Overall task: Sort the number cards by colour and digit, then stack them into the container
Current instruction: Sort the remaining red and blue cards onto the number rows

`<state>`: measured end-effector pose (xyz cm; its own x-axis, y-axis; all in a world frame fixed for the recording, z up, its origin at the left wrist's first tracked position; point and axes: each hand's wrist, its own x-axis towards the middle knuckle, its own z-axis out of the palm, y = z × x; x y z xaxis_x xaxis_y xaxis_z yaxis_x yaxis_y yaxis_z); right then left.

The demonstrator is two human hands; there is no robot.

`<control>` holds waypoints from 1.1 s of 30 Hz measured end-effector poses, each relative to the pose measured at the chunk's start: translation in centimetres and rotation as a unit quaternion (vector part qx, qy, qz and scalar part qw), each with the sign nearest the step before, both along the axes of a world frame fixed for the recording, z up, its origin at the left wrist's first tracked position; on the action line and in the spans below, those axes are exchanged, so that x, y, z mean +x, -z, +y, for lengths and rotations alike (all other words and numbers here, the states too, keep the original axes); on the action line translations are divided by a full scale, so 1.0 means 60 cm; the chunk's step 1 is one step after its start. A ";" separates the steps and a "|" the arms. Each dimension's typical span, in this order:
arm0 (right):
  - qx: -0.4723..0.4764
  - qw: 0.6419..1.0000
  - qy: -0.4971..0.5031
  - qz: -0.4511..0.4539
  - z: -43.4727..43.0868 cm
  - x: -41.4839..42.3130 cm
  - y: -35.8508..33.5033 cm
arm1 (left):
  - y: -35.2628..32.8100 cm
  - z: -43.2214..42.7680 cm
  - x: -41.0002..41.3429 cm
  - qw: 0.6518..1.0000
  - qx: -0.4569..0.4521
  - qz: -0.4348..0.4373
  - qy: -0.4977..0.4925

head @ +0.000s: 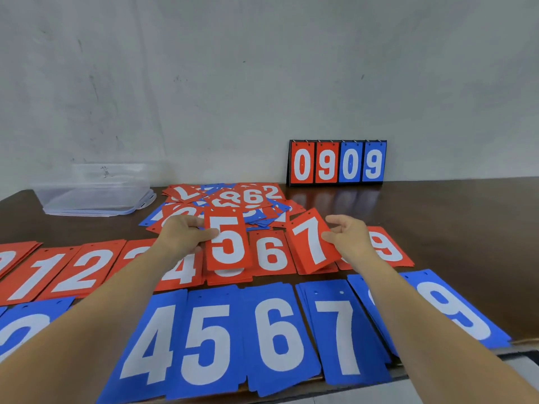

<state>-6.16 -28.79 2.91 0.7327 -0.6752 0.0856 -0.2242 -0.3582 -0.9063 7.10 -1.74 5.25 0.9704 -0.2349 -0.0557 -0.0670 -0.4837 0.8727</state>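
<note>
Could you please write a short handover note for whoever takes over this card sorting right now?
Hands: the left hand pinches a red 5 card above its pile; the right hand pinches a red 7 card, tilted, above its pile.
Things: the red row and blue row of digit piles lie on the table. The mixed heap lies behind them. The clear container stands back left, with no cards visible in it.
Done: many cards are sorted into piles.
Left: lay down both cards, sort the heap, stack the piles into the container.
</note>
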 end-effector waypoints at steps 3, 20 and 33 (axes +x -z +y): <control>0.010 1.000 -0.004 0.015 -0.016 0.015 0.021 | 0.013 -0.001 0.005 0.999 0.033 -0.009 0.004; -0.327 0.920 -0.010 0.215 -0.012 0.046 0.033 | 0.044 -0.013 0.013 0.933 0.342 -0.111 0.007; -0.308 0.938 -0.008 0.161 0.001 0.058 0.022 | 0.044 -0.008 0.014 0.950 0.279 -0.137 -0.011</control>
